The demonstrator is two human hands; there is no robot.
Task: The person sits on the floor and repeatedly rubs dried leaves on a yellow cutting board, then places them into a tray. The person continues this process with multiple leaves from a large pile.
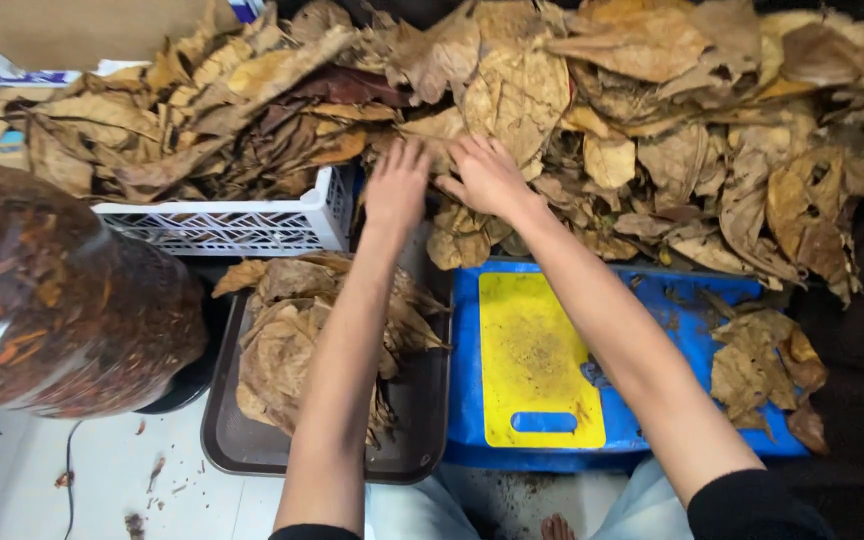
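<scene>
Dry brown leaves (592, 110) heaped under both flat, spread palms, left hand (398, 185) beside right hand (487, 175).

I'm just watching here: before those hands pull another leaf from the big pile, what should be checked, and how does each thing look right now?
1. Both hands on the leaves: ok, the left hand and right hand rest on the dried leaf pile.
2. A leaf actually gripped: cannot tell, the fingers lie flat.
3. Room on the dark tray: ok, its stack of leaves leaves bare tray near the front.
4. Yellow cutting board free: ok, only specks on it.
5. White crate: not ok, heaped to overflowing.
</scene>
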